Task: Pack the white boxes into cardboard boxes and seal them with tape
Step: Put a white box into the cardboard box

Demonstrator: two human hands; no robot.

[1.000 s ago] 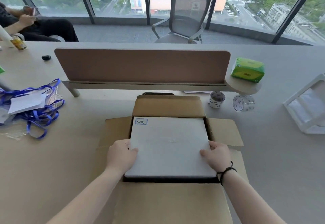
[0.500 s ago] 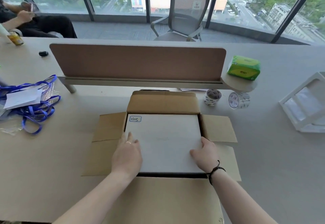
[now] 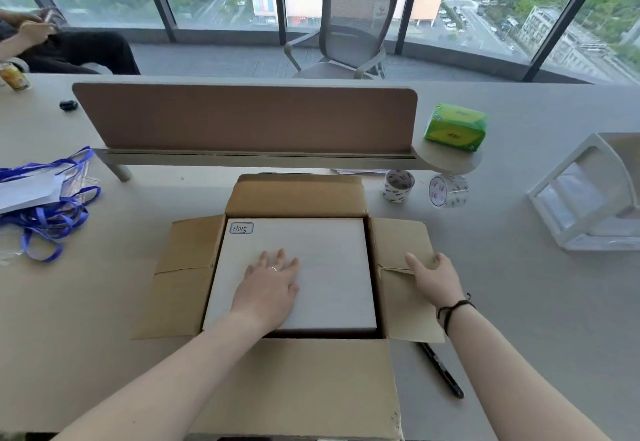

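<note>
Head view: flat white square box with a blue-edged "H015" label sits inside the open brown cardboard carton on the grey desk, all four flaps out; left hand lies palm-down on the white box lid, fingers spread, gripping nothing; right hand curls its fingers over the edge of the carton's right flap; two tape rolls stand beyond the carton; black pen lies beside the near flap.
</note>
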